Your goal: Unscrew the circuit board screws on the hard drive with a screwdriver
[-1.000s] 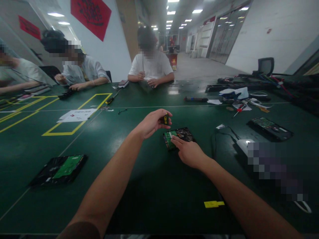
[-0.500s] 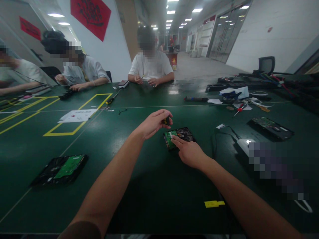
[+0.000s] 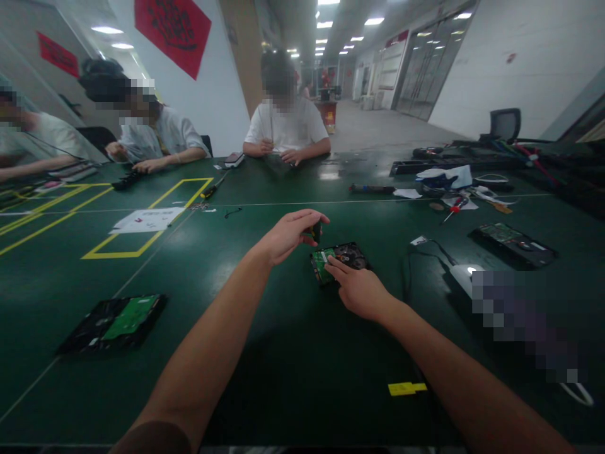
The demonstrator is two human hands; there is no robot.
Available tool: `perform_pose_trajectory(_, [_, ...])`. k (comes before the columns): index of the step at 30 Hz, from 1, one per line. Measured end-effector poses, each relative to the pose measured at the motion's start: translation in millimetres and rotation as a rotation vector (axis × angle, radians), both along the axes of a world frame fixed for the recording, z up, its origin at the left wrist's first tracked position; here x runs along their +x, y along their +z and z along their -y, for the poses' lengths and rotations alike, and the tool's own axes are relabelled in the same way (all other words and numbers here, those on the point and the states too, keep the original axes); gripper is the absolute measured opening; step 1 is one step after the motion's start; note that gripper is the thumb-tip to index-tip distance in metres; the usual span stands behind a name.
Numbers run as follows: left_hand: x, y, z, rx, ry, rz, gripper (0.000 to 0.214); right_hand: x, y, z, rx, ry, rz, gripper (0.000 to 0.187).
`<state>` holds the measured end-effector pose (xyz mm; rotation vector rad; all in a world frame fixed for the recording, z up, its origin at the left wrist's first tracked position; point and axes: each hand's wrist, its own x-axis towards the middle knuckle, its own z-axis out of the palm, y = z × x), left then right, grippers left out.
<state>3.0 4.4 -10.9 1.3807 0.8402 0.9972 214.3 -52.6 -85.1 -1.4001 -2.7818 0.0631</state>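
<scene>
So the fingers of the left hand are curled round a dark handle with a bit of yellow on it (can't make out its tip), while two straight fingers of the right hand lie on the green-board side of a hard drive flat on the table just below that handle. Further out, there's another drive well off to the left, a third drive to the right, and a white-shirted person across the table.

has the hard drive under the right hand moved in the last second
No, the hard drive shows no visible shift either way against the yellow tape.
</scene>
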Motion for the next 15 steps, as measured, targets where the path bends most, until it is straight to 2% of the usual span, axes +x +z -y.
perform_pose_trajectory(3, [-0.2, 2.3, 0.8, -0.013, -0.004, -0.02, 0.026, 0.2, -1.1, -0.3, 0.005, -0.006, 0.007, 0.064])
perform_pose_trajectory(10, [5.1, -0.1, 0.6, -0.157, -0.051, 0.097, 0.022, -0.6, 1.9, 0.2, -0.013, -0.011, 0.006, 0.065])
perform_pose_trajectory(15, [4.3, -0.8, -0.7, -0.114, -0.001, 0.076, 0.019, -1.5, 5.1, 1.6, -0.042, -0.028, 0.009, 0.066])
